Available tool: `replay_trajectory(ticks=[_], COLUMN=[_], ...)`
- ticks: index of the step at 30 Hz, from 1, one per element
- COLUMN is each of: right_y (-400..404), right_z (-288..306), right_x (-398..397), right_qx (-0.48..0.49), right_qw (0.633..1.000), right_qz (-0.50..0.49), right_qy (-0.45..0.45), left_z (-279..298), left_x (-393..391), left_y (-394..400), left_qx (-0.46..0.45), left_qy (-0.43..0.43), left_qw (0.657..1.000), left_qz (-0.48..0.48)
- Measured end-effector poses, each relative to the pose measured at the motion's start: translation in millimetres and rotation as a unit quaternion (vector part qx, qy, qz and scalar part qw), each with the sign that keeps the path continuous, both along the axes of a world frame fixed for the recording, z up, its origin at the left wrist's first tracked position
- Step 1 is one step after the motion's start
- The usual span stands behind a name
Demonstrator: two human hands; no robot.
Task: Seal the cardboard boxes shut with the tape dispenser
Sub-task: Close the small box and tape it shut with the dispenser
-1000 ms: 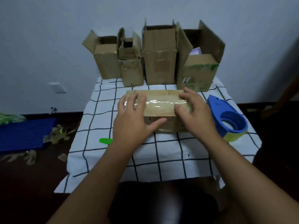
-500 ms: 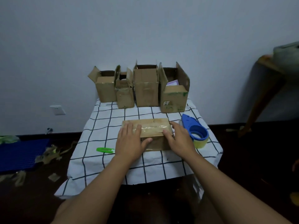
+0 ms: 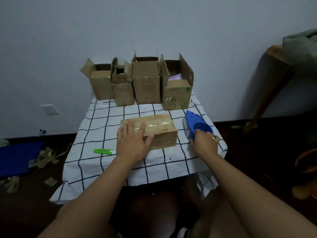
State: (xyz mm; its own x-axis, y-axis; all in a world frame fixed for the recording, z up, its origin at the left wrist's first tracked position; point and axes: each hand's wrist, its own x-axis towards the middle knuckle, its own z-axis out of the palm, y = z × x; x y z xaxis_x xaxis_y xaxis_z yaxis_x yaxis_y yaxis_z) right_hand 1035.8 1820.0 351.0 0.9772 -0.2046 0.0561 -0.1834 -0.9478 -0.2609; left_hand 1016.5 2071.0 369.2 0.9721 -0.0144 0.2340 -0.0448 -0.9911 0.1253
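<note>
Left grip (image 3: 133, 143) flat on taped box (image 3: 154, 127), right grip (image 3: 205, 143) clasping blue tape dispenser (image 3: 197, 123), four open boxes (image 3: 145, 83) behind.

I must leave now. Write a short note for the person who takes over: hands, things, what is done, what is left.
Left hand rests flat on the taped box at the table's middle.
Right hand grips the blue tape dispenser, just right of that box.
Done: tape already covers this box's top.
Left: four open boxes in a row at the back, flaps up.
Green cutter lies on the cloth, left of the left hand.
</note>
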Motion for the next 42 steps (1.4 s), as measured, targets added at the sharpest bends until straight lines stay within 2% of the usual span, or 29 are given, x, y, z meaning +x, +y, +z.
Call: replay_trajectory(ticks=[3, 5, 8, 11, 15, 19, 25, 28, 31, 35, 42], right_y=[0.6, 1.1, 4.8, 17.7, 49.4, 78.0, 88.4, 88.6, 87.2, 85.4, 82.8], right_z=[1.6, 8.0, 26.7, 47.5, 66.2, 65.9, 51.8, 49.5, 49.0, 49.7, 53.6], right_x=[-2.2, -5.5, -8.9, -6.3, 0.7, 9.1, 16.2, 16.2, 14.9, 13.8, 13.1], right_qx=[0.042, 0.071, 0.124, 0.188, 0.229, 0.215, 0.197, 0.208, 0.213, 0.224, 0.245], right_qw=[0.999, 0.993, 0.975, 0.956, 0.941, 0.94, 0.945, 0.944, 0.94, 0.937, 0.936], right_qz=[-0.006, 0.002, 0.037, 0.077, 0.151, 0.212, 0.218, 0.213, 0.222, 0.227, 0.22], right_qy=[-0.034, -0.094, -0.183, -0.212, -0.198, -0.155, -0.142, -0.145, -0.146, -0.143, -0.125], left_z=[2.1, 3.9, 6.8, 8.3, 7.6, 9.7, 17.9, 29.5, 42.7, 52.7, 55.2], left_x=[0.6, 1.4, 2.7, 2.4, 2.1, 3.3, 3.8, 3.8, 8.7, 16.1, 20.4], left_y=[1.1, 2.0, 4.0, 4.8, 7.3, 12.5, 18.4, 10.1, 1.8, -3.9, -0.1], left_qx=[-0.017, -0.015, -0.004, -0.013, -0.037, -0.057, -0.118, -0.202, -0.244, -0.237, -0.194], left_qy=[-0.003, -0.007, -0.018, -0.028, -0.031, -0.047, -0.088, -0.16, -0.179, -0.147, -0.152], left_qw=[1.0, 1.0, 1.0, 0.999, 0.998, 0.996, 0.986, 0.961, 0.944, 0.949, 0.955], left_qz=[-0.001, -0.004, -0.008, -0.015, -0.027, -0.044, -0.074, -0.1, -0.13, -0.149, -0.163])
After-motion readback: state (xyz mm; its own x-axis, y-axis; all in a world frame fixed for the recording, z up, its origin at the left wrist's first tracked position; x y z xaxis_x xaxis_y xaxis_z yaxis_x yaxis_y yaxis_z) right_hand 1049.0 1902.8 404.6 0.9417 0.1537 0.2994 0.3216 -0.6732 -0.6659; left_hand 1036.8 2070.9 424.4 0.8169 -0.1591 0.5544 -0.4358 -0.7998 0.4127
